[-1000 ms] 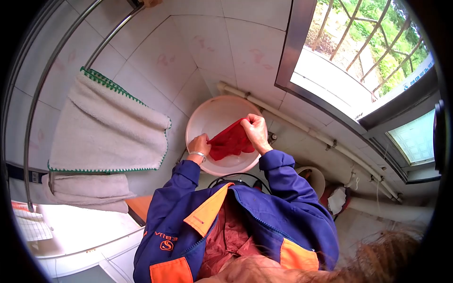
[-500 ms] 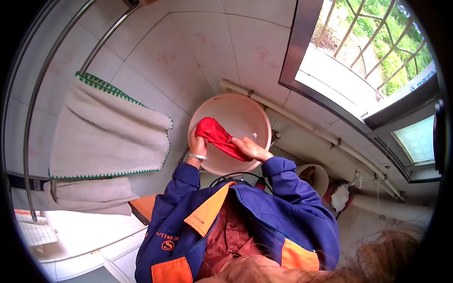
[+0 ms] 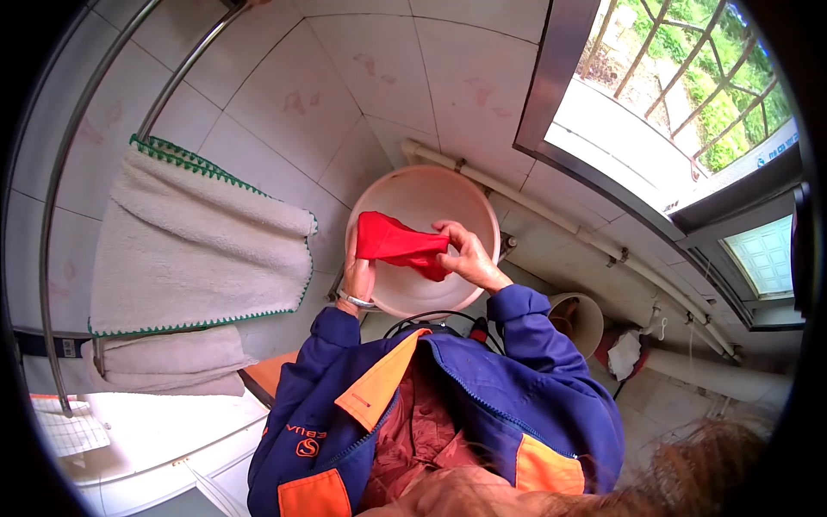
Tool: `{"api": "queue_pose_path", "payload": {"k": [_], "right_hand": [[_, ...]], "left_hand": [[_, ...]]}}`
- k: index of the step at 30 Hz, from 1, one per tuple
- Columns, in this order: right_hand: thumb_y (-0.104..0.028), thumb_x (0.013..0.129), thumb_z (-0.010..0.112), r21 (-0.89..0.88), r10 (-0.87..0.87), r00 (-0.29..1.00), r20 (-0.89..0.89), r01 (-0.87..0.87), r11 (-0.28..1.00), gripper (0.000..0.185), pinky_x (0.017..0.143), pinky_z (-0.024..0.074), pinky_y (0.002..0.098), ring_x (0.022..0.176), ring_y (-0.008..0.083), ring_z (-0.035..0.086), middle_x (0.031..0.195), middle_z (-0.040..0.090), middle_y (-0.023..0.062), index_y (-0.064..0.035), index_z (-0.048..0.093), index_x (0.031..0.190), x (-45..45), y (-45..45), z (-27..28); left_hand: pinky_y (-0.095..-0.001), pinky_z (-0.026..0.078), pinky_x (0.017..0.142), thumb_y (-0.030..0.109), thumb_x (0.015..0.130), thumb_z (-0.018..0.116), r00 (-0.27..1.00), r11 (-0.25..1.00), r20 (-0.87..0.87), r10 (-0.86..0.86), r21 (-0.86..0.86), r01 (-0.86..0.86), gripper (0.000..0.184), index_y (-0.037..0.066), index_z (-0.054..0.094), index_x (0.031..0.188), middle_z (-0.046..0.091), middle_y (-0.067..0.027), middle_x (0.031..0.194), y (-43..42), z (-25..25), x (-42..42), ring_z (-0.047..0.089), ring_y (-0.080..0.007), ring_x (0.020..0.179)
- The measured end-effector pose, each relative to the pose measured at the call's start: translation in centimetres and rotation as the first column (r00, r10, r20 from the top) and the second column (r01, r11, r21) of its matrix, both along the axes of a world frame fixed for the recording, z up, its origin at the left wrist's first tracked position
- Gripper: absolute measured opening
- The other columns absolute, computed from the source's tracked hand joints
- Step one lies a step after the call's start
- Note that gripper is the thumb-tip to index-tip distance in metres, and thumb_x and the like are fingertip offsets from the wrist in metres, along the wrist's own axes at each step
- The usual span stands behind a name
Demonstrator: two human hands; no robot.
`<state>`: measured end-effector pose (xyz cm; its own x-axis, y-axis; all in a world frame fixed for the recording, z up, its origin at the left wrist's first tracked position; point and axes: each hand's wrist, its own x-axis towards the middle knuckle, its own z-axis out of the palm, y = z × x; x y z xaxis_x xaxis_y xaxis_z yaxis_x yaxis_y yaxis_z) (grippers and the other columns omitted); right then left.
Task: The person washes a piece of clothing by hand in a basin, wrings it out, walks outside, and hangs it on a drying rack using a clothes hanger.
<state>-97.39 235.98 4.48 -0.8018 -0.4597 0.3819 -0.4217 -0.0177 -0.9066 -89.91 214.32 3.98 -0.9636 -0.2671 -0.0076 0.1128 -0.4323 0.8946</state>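
Observation:
A piece of red fabric [image 3: 398,243], perhaps a small garment, is stretched between my two hands over a pale pink basin [image 3: 428,195]. At its left end my left hand [image 3: 358,277], with a watch or bracelet on the wrist, is closed on the cloth; some of its fingers are hidden behind it. My right hand [image 3: 470,258] pinches the other end between thumb and fingers, and a loose fold hangs below. The inside of the basin shows around the cloth, though its bottom is partly covered.
On the left a cream towel with green edging [image 3: 202,250] hangs from a metal rail [image 3: 65,172]. Pipes [image 3: 560,220] run along the wall behind the basin. A barred window [image 3: 680,95] is at upper right, and a pale bucket [image 3: 587,325] stands right of the basin.
My right hand has moved up and slightly right, and its fingers are more bent. The red fabric, slanting down to the right before, lies more level and wider.

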Motion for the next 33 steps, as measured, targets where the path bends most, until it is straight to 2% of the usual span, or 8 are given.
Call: {"api": "queue_pose_path", "payload": {"k": [2, 6, 9, 14, 24, 27, 28, 33], "right_hand": [[-0.004, 0.071, 0.059, -0.23, 0.299, 0.777, 0.554, -0.203, 0.952, 0.019, 0.065, 0.0426, 0.0234, 0.073, 0.0086, 0.051, 0.081, 0.055, 0.0021, -0.0004, 0.053, 0.089, -0.4, 0.3, -0.3], [-0.004, 0.076, 0.053, -0.132, 0.243, 0.705, 0.666, -0.209, 0.969, 0.011, 0.066, 0.0435, 0.0227, 0.072, 0.0063, 0.051, 0.077, 0.055, -0.0005, 0.0006, 0.054, 0.086, -2.0, -0.5, -0.5], [-0.015, 0.074, 0.059, 0.479, -0.247, 0.95, 0.19, 0.13, 0.868, 0.028, 0.072, 0.0471, 0.0379, 0.08, 0.0317, 0.059, 0.086, 0.061, 0.0176, -0.0031, 0.057, 0.099, -4.6, -3.1, -6.5], [-0.021, 0.073, 0.061, 0.757, -0.365, 0.925, -0.111, 0.316, 0.571, 0.036, 0.079, 0.0454, 0.0467, 0.09, 0.0394, 0.056, 0.099, 0.056, 0.0231, -0.0056, 0.054, 0.106, -2.7, -5.3, -10.8], [-0.011, 0.074, 0.048, 0.478, -0.16, 0.889, 0.43, -0.073, 0.875, 0.025, 0.075, 0.0468, 0.0423, 0.082, 0.038, 0.06, 0.089, 0.061, 0.0232, 0.0, 0.061, 0.091, -1.6, -11.3, -10.6], [-0.023, 0.078, 0.046, 0.606, 0.279, 0.954, -0.109, -0.159, 0.78, 0.026, 0.058, 0.0471, 0.0397, 0.067, 0.0315, 0.061, 0.078, 0.062, 0.019, -0.0045, 0.063, 0.083, -1.9, -12.3, -11.7], [-0.032, 0.081, 0.041, 0.399, 0.045, 0.847, 0.53, -0.296, 0.868, 0.039, 0.066, 0.0478, 0.0396, 0.076, 0.0328, 0.062, 0.082, 0.062, 0.021, -0.002, 0.065, 0.075, -0.1, -10.7, -4.0], [-0.037, 0.086, 0.036, 0.422, -0.108, 0.972, 0.207, 0.011, 0.906, 0.047, 0.071, 0.0466, 0.0442, 0.072, 0.0392, 0.059, 0.075, 0.061, 0.0231, 0.0001, 0.063, 0.076, 1.4, -11.6, -5.3]], "left_hand": [[-0.0287, 0.031, 0.099, 0.017, 0.093, 0.043, 1.0, 0.997, -0.004, 0.005, -0.074, -0.006, 0.045, 0.008, 0.031, 0.134, 0.043, -0.0054, 0.127, -0.1, -0.3, 0.4, 0.041, -0.0149, 0.116], [-0.027, 0.033, 0.097, 0.011, 0.088, 0.047, 0.999, 0.991, 0.016, 0.046, -0.126, -0.044, 0.05, 0.005, 0.03, 0.135, 0.044, -0.0081, 0.126, -0.6, -1.7, 0.2, 0.043, -0.0157, 0.114], [-0.0277, 0.039, 0.091, 0.013, 0.071, 0.051, 0.757, 0.813, 0.636, 0.151, -0.516, 0.271, 0.064, -0.003, 0.032, 0.13, 0.048, -0.0199, 0.12, -3.7, -7.4, -1.3, 0.047, -0.0241, 0.112], [-0.034, 0.032, 0.098, 0.03, 0.077, 0.054, 0.749, 0.727, 0.596, 0.29, -0.646, 0.233, 0.065, -0.002, 0.032, 0.13, 0.041, -0.0231, 0.129, -3.0, -11.1, -2.6, 0.039, -0.0301, 0.121], [-0.0352, 0.04, 0.092, 0.051, 0.084, 0.042, 0.826, 0.856, 0.518, -0.224, 0.51, -0.087, 0.053, 0.008, 0.053, 0.114, 0.056, -0.0064, 0.113, -0.5, -15.9, -5.2, 0.049, -0.0216, 0.107], [-0.0374, 0.043, 0.084, 0.051, 0.082, 0.041, 0.737, 0.907, 0.668, -0.102, 0.367, -0.207, 0.048, 0.012, 0.058, 0.104, 0.058, -0.0073, 0.108, 0.0, -9.6, -2.6, 0.053, -0.0228, 0.1], [-0.0366, 0.045, 0.08, 0.044, 0.085, 0.039, 0.797, 0.831, 0.537, -0.276, 0.55, -0.083, 0.041, 0.012, 0.058, 0.103, 0.059, -0.007, 0.105, -2.2, -14.9, -3.3, 0.054, -0.0214, 0.096], [-0.0369, 0.046, 0.077, 0.03, 0.088, 0.033, 0.92, 0.923, 0.196, -0.34, 0.259, 0.286, 0.032, 0.012, 0.058, 0.096, 0.061, -0.0054, 0.093, -0.5, -13.0, -4.8, 0.057, -0.0212, 0.086]]}}
